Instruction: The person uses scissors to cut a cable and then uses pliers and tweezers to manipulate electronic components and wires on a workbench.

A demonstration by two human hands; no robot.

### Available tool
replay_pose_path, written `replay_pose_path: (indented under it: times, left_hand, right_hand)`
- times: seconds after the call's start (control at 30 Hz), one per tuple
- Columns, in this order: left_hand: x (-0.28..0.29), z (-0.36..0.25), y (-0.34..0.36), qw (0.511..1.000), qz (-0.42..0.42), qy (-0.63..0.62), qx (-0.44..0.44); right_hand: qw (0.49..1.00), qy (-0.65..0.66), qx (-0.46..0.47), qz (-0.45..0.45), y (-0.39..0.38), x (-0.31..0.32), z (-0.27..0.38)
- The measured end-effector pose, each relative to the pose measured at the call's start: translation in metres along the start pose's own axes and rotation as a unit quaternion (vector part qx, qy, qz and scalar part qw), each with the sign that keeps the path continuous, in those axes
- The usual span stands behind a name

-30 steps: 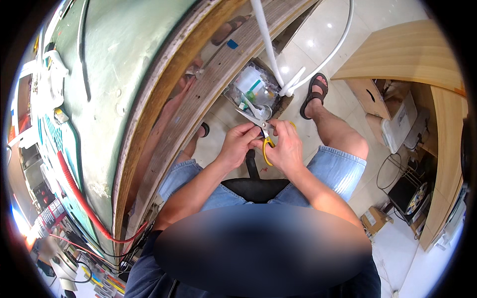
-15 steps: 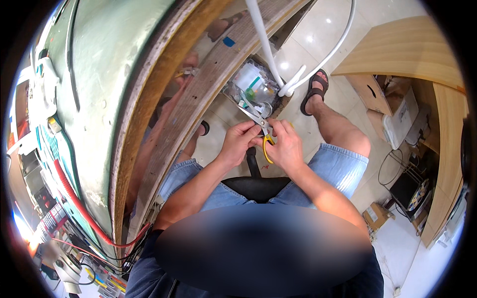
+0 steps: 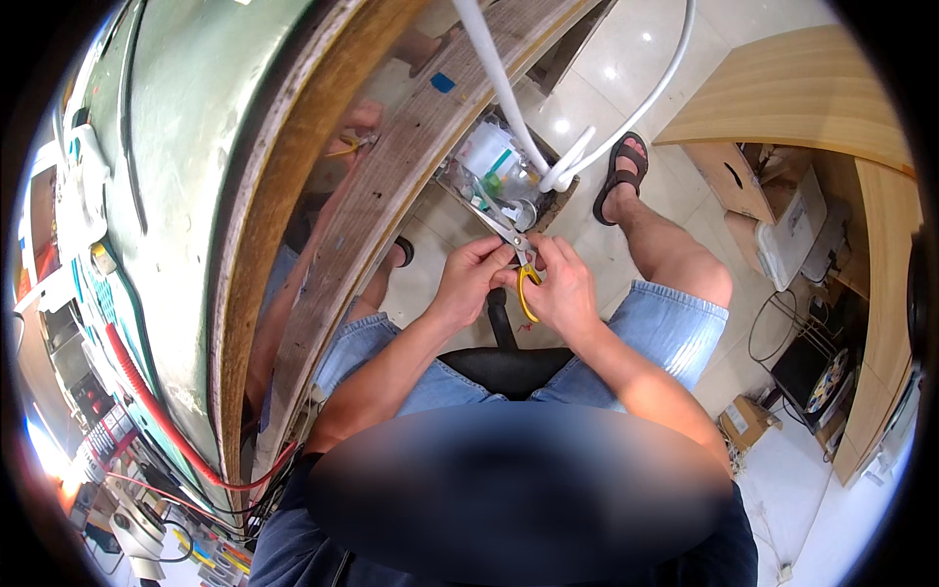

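Note:
Yellow-handled scissors (image 3: 526,289) are in my right hand (image 3: 558,289), blades pointing up and left with a narrow gap between them, over a bin (image 3: 497,161) of clear plastic scraps. My left hand (image 3: 469,279) is pinched just left of the scissor pivot, beside my right fingertips, on something small and dark that I cannot make out. Both hands are between my knees, above the floor.
A green worktop (image 3: 166,196) with wooden edge (image 3: 245,196), red coiled hose (image 3: 147,391) and tools fills the left. White tubes (image 3: 504,78) cross above the bin. A wooden desk (image 3: 782,88) with boxes, a wire rack and cables beneath stands right; my feet are on tiles.
The surroundings have shifted slightly in the view. My hands and the scissors stay in nearly the same place and grip, with only slight movement.

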State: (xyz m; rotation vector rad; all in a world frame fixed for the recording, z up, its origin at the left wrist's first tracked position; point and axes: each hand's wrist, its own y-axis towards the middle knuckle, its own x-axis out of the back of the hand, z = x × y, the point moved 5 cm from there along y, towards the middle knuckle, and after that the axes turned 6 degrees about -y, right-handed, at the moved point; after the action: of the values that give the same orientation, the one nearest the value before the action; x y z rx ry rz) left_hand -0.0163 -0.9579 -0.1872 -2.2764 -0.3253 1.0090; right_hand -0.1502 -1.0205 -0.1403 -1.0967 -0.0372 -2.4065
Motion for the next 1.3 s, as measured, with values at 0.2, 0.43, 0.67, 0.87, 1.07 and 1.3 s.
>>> replay_pose_path:
  times: [0.2,0.43,0.67,0.87,1.07,1.3]
  left_hand:
    - [0.004,0.004,0.002,1.000,-0.002,0.006,0.009]
    - [0.005,0.006,0.004,0.999,-0.032,0.031,0.027]
    - [0.013,0.013,0.008,0.998,-0.044,0.036,0.037]
    - [0.021,0.021,0.013,0.997,-0.042,0.037,0.044]
    - [0.027,0.030,0.015,0.997,-0.043,0.029,0.057]
    - [0.029,0.033,0.018,0.995,-0.061,0.040,0.073]
  right_hand:
    - [1.000,0.015,-0.006,-0.002,-0.001,0.001,0.001]
    - [0.999,0.031,-0.022,-0.007,-0.002,-0.009,-0.010]
    - [0.999,0.026,-0.042,0.006,-0.004,-0.017,-0.021]
    - [0.998,0.023,-0.060,0.015,-0.005,-0.022,-0.027]
    - [0.995,0.015,-0.086,0.055,-0.007,-0.027,-0.031]
    - [0.994,0.019,-0.094,0.058,-0.007,-0.033,-0.040]
